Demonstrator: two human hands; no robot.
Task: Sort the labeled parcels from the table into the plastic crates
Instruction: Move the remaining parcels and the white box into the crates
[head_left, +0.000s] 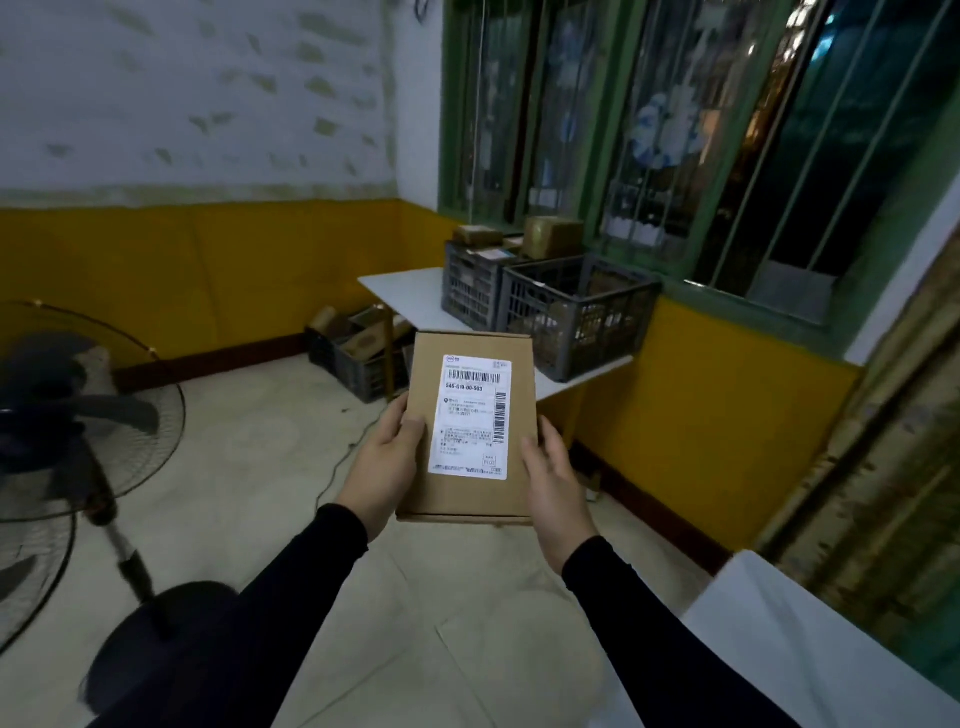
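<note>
The room had yellow-and-white walls and a barred green window. Both hands' fingers curled round the long edges of a flat brown cardboard parcel (470, 426), left hand (382, 457) and right hand (553, 478) holding it label-up in mid-air, probably for reading. Its white label (470, 415) read "546-G10-00-503". Beyond, dark grey plastic crates (576, 312) waited on a white table (400, 296).

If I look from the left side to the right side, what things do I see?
Fan → floor crate → left hand → cardboard box → right hand → window.
</note>
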